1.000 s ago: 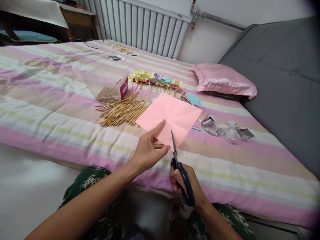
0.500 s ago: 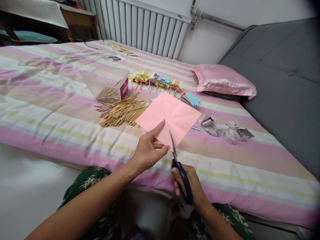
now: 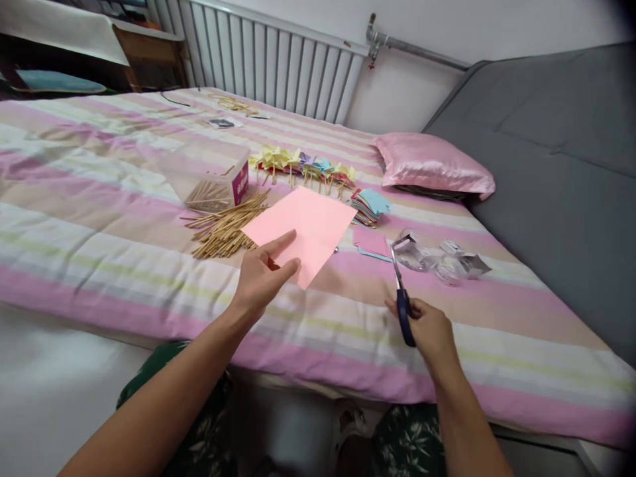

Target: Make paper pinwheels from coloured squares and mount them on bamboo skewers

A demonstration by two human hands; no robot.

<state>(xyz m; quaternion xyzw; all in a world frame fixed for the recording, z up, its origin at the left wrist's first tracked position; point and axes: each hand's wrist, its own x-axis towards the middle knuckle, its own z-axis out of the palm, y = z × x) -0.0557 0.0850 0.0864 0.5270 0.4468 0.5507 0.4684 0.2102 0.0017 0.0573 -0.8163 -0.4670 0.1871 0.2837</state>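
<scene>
My left hand [image 3: 265, 275] is closed on a square sheet of pink paper [image 3: 318, 228], with the thumb and index finger on its upper face. The sheet is held above the bed. Blue-handled scissors [image 3: 405, 311] are in my right hand [image 3: 427, 328], blades pointing up and away, apart from the paper. Just beyond the scissors lie smaller pink and blue paper pieces [image 3: 371, 243]. A pile of thin wooden sticks [image 3: 226, 232] rests left of the pink sheet, partly hidden by it.
A clear plastic box [image 3: 213, 185] with sticks stands on the striped bed [image 3: 149, 278]. Behind the sheet lie paper pinwheels [image 3: 281, 159] and a stack of cut paper [image 3: 368, 205]. Clear packaging [image 3: 450, 265] sits to the right, and a pink pillow [image 3: 437, 162] is farther back.
The scissors have come away from the paper's near corner and moved right with my right hand. My left hand has shifted the pink sheet to the left.
</scene>
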